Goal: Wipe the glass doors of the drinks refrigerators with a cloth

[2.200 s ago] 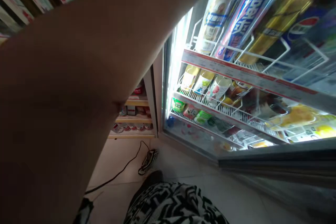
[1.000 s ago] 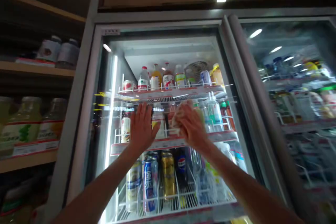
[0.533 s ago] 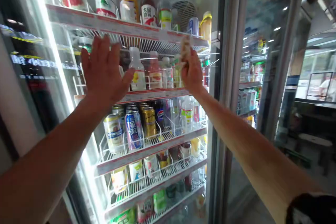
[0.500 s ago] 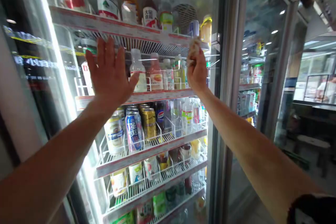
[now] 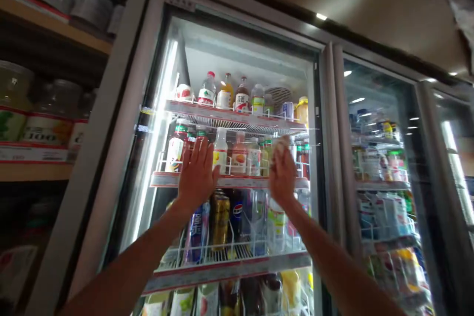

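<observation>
A tall glass-door drinks fridge stands in front of me, its glass door (image 5: 252, 47) between my hands and the lit shelves. My left hand (image 5: 197, 177) is open, palm turned to the glass and fingers stretched upward, in front of the second shelf of bottles. Whether the palm touches the glass I cannot tell. Farther right at about the same height, my right hand (image 5: 283, 177) is closed around a crumpled pale cloth (image 5: 281, 145), held up at the glass. The cloth is blurred and partly hidden by the fingers.
Behind the glass are bottles on the top shelf (image 5: 222, 110), and cans and bottles lower down. A metal door frame (image 5: 335, 158) separates this door from another fridge door (image 5: 381, 89) at right. Wooden shelves (image 5: 37, 173) with jars stand at left.
The view has tilted up and swung left, so the fridge top and the left shelves now show. Both hands appear lower in view and closer together. The cloth stays in my right hand.
</observation>
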`<state>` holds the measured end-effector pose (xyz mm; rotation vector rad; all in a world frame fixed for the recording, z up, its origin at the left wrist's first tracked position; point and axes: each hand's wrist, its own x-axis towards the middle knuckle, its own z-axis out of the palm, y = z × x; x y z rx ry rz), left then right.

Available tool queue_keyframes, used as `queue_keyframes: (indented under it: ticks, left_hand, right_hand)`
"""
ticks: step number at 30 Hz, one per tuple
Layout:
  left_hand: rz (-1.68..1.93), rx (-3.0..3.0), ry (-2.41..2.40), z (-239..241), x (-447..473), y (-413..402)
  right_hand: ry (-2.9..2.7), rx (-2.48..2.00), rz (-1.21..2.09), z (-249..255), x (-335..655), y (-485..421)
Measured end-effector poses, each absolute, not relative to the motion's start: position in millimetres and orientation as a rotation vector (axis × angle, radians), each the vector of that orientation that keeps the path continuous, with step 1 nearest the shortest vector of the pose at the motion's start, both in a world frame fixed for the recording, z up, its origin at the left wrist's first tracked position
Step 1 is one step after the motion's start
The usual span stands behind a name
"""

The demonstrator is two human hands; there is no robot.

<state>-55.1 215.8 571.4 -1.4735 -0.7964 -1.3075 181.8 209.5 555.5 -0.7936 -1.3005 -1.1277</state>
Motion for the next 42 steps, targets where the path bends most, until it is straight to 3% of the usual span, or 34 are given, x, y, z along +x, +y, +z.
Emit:
queue_keyframes:
  ticks: [4,10,16,21,28,35,42]
  left_hand:
    - [-1.279,-1.421,-0.815,570.0,-55.8,214.4]
    - [-1.348,-1.433,-0.832,569.3,-40.5,210.1]
    - [-1.251,-1.708,-0.598,567.0,15.2,201.7]
    - [-1.295,-1.540,-0.721,575.0,-16.0,210.3]
    - [-1.244,-1.495,-0.752,573.0,-32.6,219.9]
    - [-1.290,-1.514,-0.640,571.2,-32.8,219.1]
    - [-1.385,-1.562,-0.568,568.0,-36.3,214.9]
  right_hand:
    - [-1.629,-0.726,-1.205,529.5,169.8,208.7]
    - [-1.104,-0.874,-1.063,554.6,235.1,220.2]
    - [-1.463,-0.794,-1.157,551.0,194.3,214.6]
    - [-1.049,-0.957,-1.019,581.9,260.5,222.5]
    - [-1.487,-0.779,-1.237,571.1,189.6,218.3]
    - [-1.035,-0.843,-1.119,614.8,214.3,225.5]
    - [-1.546,-0.853,-1.279,586.5,163.5,214.4]
